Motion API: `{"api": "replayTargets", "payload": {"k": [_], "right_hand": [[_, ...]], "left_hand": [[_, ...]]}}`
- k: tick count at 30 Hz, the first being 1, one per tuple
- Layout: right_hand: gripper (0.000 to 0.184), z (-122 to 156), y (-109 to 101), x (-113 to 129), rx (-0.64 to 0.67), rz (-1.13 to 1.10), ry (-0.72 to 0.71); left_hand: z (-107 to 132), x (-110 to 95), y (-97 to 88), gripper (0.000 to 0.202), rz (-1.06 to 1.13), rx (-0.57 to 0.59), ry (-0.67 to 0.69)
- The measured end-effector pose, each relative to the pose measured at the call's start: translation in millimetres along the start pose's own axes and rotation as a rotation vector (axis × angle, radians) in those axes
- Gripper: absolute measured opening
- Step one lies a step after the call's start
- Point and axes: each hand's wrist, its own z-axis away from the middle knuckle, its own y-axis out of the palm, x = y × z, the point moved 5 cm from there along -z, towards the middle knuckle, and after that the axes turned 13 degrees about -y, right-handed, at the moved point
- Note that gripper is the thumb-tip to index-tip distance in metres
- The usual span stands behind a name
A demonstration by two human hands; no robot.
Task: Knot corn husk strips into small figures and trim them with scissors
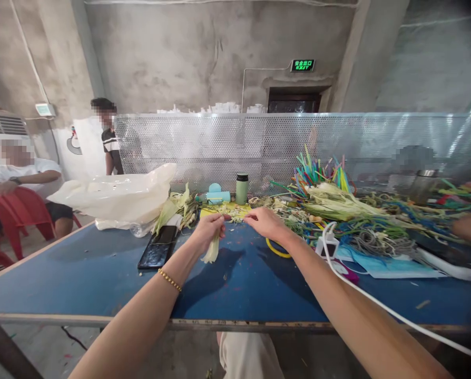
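My left hand (208, 232) is closed around a pale corn husk (211, 253), whose loose end hangs below my fingers above the blue table (113, 281). To its right, my right hand (266, 221) is held in a pinch at about the same height, a short gap away. Whatever sits between its fingertips is too small to make out. Behind both hands lies a yellow sheet (235, 211) with husk scraps on it. A yellow ring (277, 249) rests on the table under my right wrist.
At left are a black phone (158, 250) and a large plastic bag (119, 192). A green bottle (242, 188) stands behind. Husks (334, 202), cords (373, 242), a white charger cable (362, 300) and a blue mask (393, 263) crowd the right, near another person's hand (470, 227).
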Motion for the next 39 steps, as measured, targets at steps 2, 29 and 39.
{"api": "replayTargets", "payload": {"k": [2,29,39], "right_hand": [[0.044,-12,6,15,-0.071,-0.231,-0.055],[0.036,3,33,17,-0.394,-1.172,0.098],[0.038,3,33,20,-0.378,-1.208,0.099]], "left_hand": [[-3,4,4.4,0.029,-0.019,-0.001,0.030],[8,3,18.1,0.023,-0.198,0.263,0.005],[3,5,9.5,0.025,-0.243,0.117,0.014]]}}
